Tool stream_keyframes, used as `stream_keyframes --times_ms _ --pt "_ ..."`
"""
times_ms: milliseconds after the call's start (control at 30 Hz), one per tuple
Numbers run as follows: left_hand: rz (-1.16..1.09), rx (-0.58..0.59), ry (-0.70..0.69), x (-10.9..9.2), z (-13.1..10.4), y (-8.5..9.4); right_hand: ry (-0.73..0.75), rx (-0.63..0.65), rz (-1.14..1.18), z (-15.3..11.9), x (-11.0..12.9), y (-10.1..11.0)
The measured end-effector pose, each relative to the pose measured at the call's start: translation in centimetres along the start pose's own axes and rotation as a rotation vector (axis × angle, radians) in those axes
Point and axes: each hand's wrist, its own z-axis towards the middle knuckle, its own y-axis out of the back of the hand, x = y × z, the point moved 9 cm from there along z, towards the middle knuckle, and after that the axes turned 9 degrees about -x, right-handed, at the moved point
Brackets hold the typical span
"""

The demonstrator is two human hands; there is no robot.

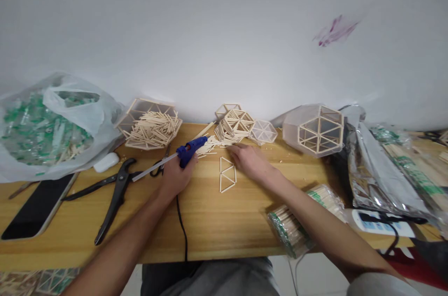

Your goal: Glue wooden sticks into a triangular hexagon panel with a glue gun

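Observation:
My left hand point(177, 173) is closed around a blue glue gun point(189, 150), its nozzle pointing right toward loose wooden sticks point(210, 144). A whitish glue stick point(150, 168) juts from the gun's back end. On the table between my hands lies a flat frame of short sticks point(228, 174), joined into triangles. My right hand point(250, 160) is by the frame's upper right, at the near edge of the stick pile. Its fingers are bent together; whatever is at their tips is too small to make out. Behind it stand stick-built hexagonal frames point(241, 121).
A hexagonal box of sticks point(154, 128), pliers-like cutters point(119, 193), a phone point(37, 207) and a plastic bag point(105, 114) are left. Rightward are a hexagonal container point(290, 130), a wrapped stick bundle point(289, 228) and a power strip point(385, 227). A black cord point(181, 221) crosses the front edge.

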Motion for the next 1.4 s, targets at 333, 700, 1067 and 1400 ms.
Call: stream_keyframes --times_ms 333,700,1067,1400 --pt "-0.011 -0.002 -0.002 -0.2 0.1 0.1 -0.029 -0.037 -0.008 0.5 -1.0 -1.1" --pt "-0.231 0.145 0.140 0.2 -0.9 -1.1 0.038 -0.272 0.492 -0.5 -2.1 -1.2" --pt "-0.490 0.240 0.242 0.0 -1.1 -2.3 0.048 -0.367 0.884 -0.5 -2.2 -0.5" --pt "-0.505 0.287 0.258 1.0 -1.5 -2.9 0.069 -0.341 0.852 -0.6 -1.7 -0.1"
